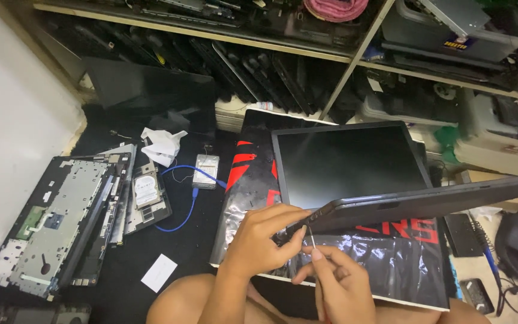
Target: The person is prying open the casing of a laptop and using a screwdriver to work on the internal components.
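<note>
Head view showed the laptop (pixel 391 198) half open, resting on a glossy bag (pixel 391 264) laid over a dark mat. The left hand (pixel 265 237) pinched its near corner; the right hand (pixel 337 282) pinched a thin tool (pixel 311 239), seemingly a pick, at that seam. A slip could gouge the bezel or crack the screen (pixel 349 162). Left of the laptop lay a hard drive (pixel 205 171) and cable (pixel 187 204); the mat between them offered some room.

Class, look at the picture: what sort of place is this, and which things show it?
Probably a laptop repair workshop: shelves packed with old laptops, a dismantled laptop chassis on the floor, and a bare hard drive beside it.
</note>
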